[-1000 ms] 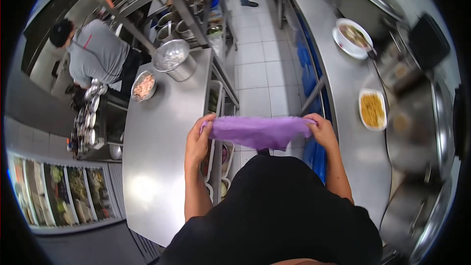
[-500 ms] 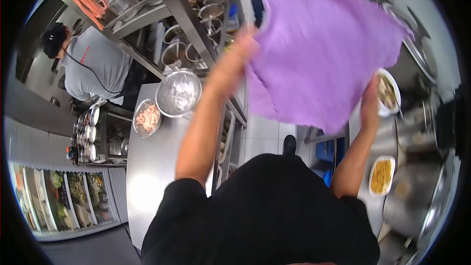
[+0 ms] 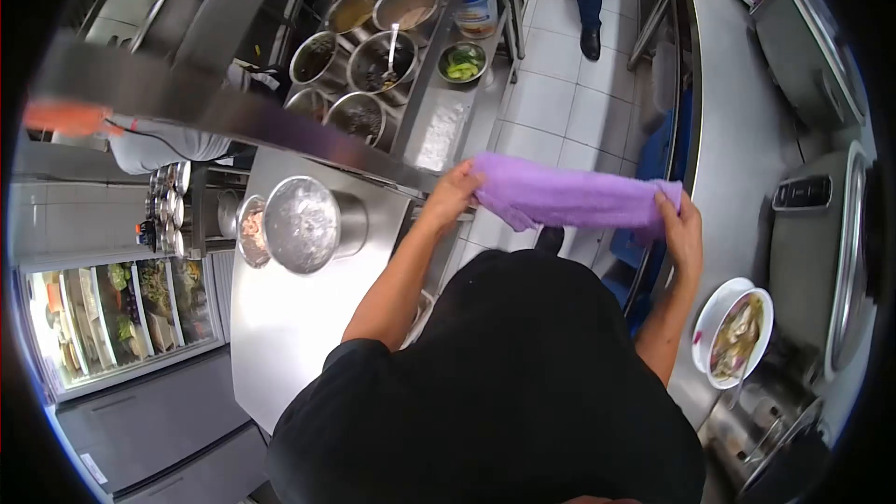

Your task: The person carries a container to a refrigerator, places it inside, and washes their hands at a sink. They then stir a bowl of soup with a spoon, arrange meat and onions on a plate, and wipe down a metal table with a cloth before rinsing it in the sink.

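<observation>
A purple cloth (image 3: 569,194) is stretched between my hands, gathered into a narrow band above the tiled floor. At its left end, my left hand (image 3: 454,191) grips it with the fingers closed. My right hand (image 3: 680,229) pinches the opposite end, thumb on top. Some loose cloth sags below the band near my left hand. On the steel counter right of my right hand is a white bowl (image 3: 744,338) of food with pieces in liquid and a utensil in it.
A metal bowl (image 3: 303,224) and a smaller bowl of pink pieces (image 3: 252,231) sit on the left steel table (image 3: 280,336). Several metal pots (image 3: 383,63) fill a rack ahead. Beyond, a person's leg (image 3: 588,14) stands on the tiles. A rice cooker-like appliance (image 3: 812,252) occupies the right counter.
The cloth was spread wide and raised; now it is lower and gathered into a band. Both hands have come down with it. The view has shifted, showing more of the aisle ahead.
</observation>
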Tool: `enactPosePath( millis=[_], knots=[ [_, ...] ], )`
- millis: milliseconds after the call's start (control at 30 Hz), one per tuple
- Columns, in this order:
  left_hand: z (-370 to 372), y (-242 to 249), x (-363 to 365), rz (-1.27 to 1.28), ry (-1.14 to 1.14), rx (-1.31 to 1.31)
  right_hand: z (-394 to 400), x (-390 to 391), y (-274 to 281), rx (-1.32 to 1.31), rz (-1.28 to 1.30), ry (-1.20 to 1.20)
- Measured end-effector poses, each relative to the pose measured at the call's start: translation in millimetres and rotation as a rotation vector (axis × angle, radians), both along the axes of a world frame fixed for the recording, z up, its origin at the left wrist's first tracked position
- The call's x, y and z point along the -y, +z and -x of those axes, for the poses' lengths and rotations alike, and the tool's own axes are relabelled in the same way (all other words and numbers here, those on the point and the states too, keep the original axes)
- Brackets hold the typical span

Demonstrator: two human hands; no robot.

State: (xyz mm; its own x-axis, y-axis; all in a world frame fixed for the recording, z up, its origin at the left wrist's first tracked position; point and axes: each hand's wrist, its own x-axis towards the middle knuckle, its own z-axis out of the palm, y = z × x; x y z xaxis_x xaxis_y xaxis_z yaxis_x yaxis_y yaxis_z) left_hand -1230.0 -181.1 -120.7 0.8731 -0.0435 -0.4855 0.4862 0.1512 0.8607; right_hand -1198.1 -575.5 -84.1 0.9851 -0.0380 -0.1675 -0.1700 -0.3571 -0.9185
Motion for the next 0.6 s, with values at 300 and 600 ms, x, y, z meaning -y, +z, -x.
enactPosePath(
  millis=[300, 600],
  knots=[
    [-170, 53, 15, 0.032, 0.358, 0.513, -193, 16, 40, 0.335, -0.203, -0.026],
    [-354, 125, 19, 0.103, 0.150, 0.635, -341, 28, 106, 0.472, 0.062, -0.105]
  ],
)
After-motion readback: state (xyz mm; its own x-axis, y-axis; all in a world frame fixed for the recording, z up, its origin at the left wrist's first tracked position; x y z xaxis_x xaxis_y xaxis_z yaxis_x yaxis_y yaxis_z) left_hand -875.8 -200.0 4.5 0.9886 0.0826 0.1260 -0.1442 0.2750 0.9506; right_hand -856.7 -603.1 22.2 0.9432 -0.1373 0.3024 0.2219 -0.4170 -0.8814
